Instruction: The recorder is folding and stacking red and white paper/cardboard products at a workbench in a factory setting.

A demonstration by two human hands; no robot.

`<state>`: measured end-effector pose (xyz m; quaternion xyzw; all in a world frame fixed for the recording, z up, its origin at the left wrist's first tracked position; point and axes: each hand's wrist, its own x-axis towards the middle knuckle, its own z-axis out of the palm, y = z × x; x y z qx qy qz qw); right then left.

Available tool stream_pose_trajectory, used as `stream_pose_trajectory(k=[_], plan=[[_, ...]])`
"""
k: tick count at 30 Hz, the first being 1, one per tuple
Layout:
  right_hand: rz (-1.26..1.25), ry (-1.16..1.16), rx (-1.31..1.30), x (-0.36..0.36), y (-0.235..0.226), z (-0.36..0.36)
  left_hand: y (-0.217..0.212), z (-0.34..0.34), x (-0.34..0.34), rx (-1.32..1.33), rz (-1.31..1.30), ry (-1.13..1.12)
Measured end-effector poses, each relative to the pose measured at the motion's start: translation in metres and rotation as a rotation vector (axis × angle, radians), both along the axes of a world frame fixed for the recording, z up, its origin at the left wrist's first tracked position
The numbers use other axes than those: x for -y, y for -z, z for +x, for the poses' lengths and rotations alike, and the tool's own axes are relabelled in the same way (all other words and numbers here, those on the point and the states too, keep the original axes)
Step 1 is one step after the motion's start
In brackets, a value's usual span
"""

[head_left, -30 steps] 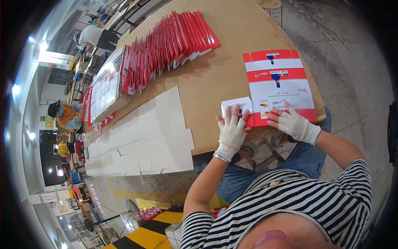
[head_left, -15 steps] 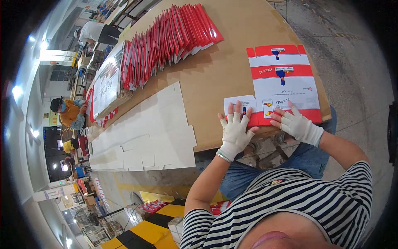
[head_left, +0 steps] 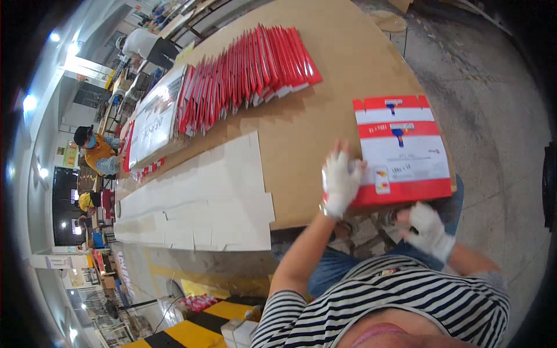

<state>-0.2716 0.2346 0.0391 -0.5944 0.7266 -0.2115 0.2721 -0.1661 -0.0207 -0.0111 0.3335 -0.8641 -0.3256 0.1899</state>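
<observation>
A flattened carton blank (head_left: 406, 156) in red and white, with blue pictures printed on it, lies at the right end of the brown-topped table. My left hand (head_left: 341, 182), in a white fingerless glove, is at its left edge, fingers stretched away from me and thumb toward the print. That hand covers the place of the side flap, so the flap's position is hidden. My right hand (head_left: 428, 232), gloved the same way, is off the table's near edge, just below the carton. Motion smears its fingers, and I see nothing clearly held in it.
A long row of folded red cartons (head_left: 249, 72) leans across the far side of the table (head_left: 313, 127). Left of it sits a wrapped stack (head_left: 154, 133). White sheets (head_left: 197, 191) lie along the near left. Another person (head_left: 98, 151) is at the far left.
My right hand has left the carton and dropped toward me past the table edge. My left hand remains at the carton's left side, its fingers closer together. The whole view has shifted slightly.
</observation>
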Motion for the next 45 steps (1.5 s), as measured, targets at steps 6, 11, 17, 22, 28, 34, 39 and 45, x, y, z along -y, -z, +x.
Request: stream_pose_trajectory(k=[6, 11, 17, 22, 28, 34, 39, 45], plan=[[-0.164, 0.968, 1.1, -0.017, 0.027, 0.037, -0.014, 0.05, -0.116, -0.331, 0.661, 0.35], [-0.014, 0.748, 0.273, 0.022, 0.011, -0.133, -0.034, 0.138, -0.042, 0.109, -0.186, 0.12], [-0.242, 0.417, 0.032, 0.232, 0.033, -0.302, -0.041, 0.252, -0.002, 0.742, -0.293, -0.259], [-0.301, 0.396, 0.331, 0.464, 0.068, -0.233, -0.015, 0.281, -0.001, 0.646, -0.332, -0.305], [-0.358, 0.239, -0.281, 0.443, 0.033, -0.131, -0.05, 0.276, 0.008, 0.277, -0.467, -0.368], [-0.72, -0.74, -0.245, 0.22, -0.042, 0.049, -0.077, 0.186, -0.027, -0.041, -0.535, -0.011], [-0.699, -0.341, -0.274, 0.135, -0.027, 0.027, -0.08, 0.173, -0.047, 0.363, -0.148, 0.099], [-0.4, 0.136, 0.111, 0.021, -0.028, -0.044, -0.022, 0.192, 0.0, 0.285, -0.501, 0.116]])
